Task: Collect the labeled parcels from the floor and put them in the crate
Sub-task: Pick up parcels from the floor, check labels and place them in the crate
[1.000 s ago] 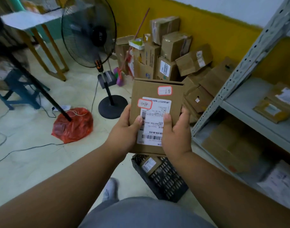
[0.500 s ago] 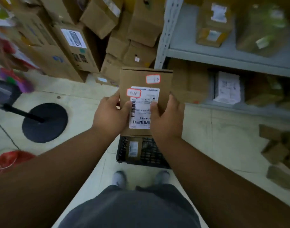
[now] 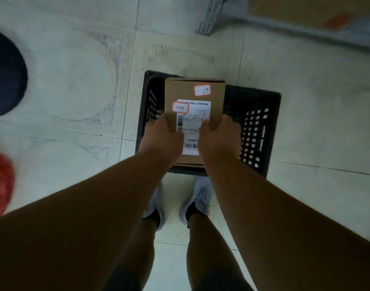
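Over black crate (image 3: 253, 131) | labeled cardboard parcel (image 3: 195, 91) is gripped at near end | left hand (image 3: 161, 141), right hand (image 3: 219, 141): fingers clenched on it

floor (image 3: 75, 59): pale tiles | shelf frame (image 3: 285, 26): grey metal | light: dim

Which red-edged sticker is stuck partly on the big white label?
The lower red-edged sticker, near the left hand: it overlaps the white label. The upper sticker sits on bare cardboard.
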Available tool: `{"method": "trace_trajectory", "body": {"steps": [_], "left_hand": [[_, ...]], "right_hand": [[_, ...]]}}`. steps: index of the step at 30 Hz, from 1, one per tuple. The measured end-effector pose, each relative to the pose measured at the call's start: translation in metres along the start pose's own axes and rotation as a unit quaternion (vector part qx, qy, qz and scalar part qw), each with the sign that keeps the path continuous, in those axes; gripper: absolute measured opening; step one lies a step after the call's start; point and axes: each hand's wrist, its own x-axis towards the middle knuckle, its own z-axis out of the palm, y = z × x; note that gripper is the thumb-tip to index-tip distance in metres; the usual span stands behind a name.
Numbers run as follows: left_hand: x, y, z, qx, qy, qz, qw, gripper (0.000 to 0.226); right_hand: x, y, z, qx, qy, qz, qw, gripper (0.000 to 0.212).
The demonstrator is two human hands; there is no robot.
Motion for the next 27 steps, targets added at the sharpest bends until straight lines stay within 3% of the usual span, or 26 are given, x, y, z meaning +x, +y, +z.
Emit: {"method": "trace_trajectory", "body": {"steps": [6, 9, 13, 19, 27], "left_hand": [[0.103, -0.082, 0.075, 0.031, -0.021, -0.048, 0.998, 0.017], [0.139, -0.101, 0.094, 0.065, -0.044, -0.061, 0.995, 0.039], [0.166, -0.112, 0.108, 0.121, -0.048, -0.071, 0.989, 0.051], [0.183, -0.124, 0.116, 0.159, -0.066, -0.097, 0.98, 0.075], [0.19, -0.133, 0.115, 0.255, -0.141, -0.065, 0.954, 0.076]], "right_hand": [[0.071, 0.064, 0.114, 0.004, -0.087, 0.036, 0.996, 0.035], [0.101, 0.076, 0.153, 0.027, -0.136, 0.057, 0.989, 0.029], [0.121, 0.086, 0.185, 0.047, -0.149, 0.098, 0.983, 0.033], [0.123, 0.089, 0.203, 0.042, -0.174, 0.031, 0.983, 0.038], [0.12, 0.096, 0.21, -0.015, -0.222, -0.034, 0.974, 0.038]]}}
